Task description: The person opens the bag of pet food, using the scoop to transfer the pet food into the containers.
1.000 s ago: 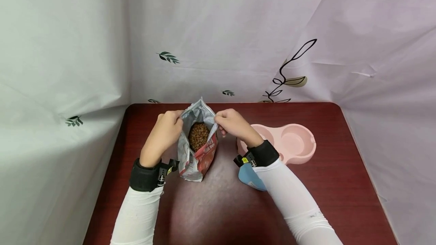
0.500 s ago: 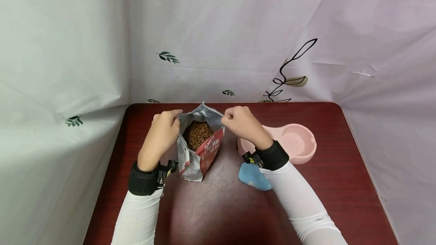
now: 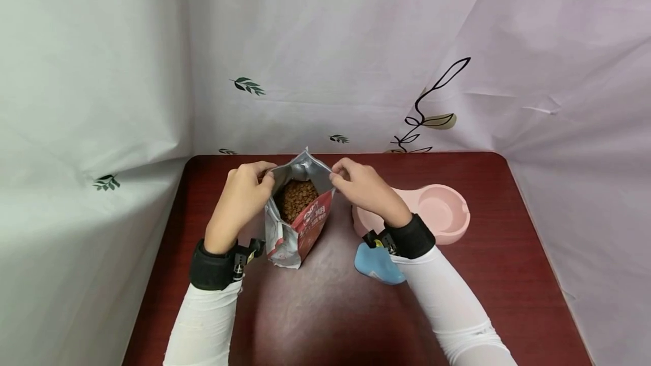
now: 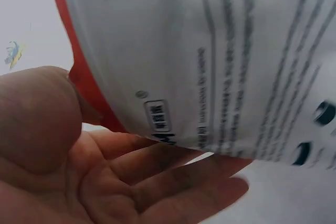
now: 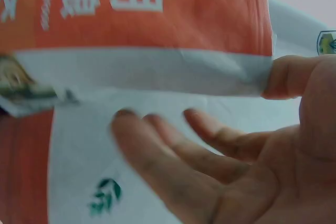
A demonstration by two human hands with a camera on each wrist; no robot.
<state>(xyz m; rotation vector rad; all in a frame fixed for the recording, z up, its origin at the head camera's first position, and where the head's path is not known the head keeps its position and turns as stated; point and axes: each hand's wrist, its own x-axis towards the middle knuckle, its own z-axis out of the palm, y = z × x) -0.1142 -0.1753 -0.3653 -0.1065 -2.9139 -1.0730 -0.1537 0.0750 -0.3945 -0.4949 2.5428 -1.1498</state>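
Observation:
A silver-lined red and white bag of dry pet food (image 3: 312, 225) stands on the table with its mouth wide, brown kibble (image 3: 297, 199) showing inside. My left hand (image 3: 241, 188) holds the rim's left side; in the left wrist view the thumb (image 4: 42, 114) lies at the bag's edge and the fingers run beneath it. At the right corner of the rim my right hand (image 3: 368, 188) pinches the bag near its thumb tip (image 5: 283, 80). Its other fingers (image 5: 157, 161) are spread away from the bag in the right wrist view.
A pink double pet bowl (image 3: 439, 213) stands to the right, partly behind the right hand and wrist. In front of it lies a blue object (image 3: 376, 264), partly covered by the right forearm. The dark red table (image 3: 488, 298) meets a patterned cloth (image 3: 330, 72) at the back.
My right hand has moved right and the bag's mouth has widened, showing more of its red front. Most recently, both hands' fingers have loosened slightly at the rim.

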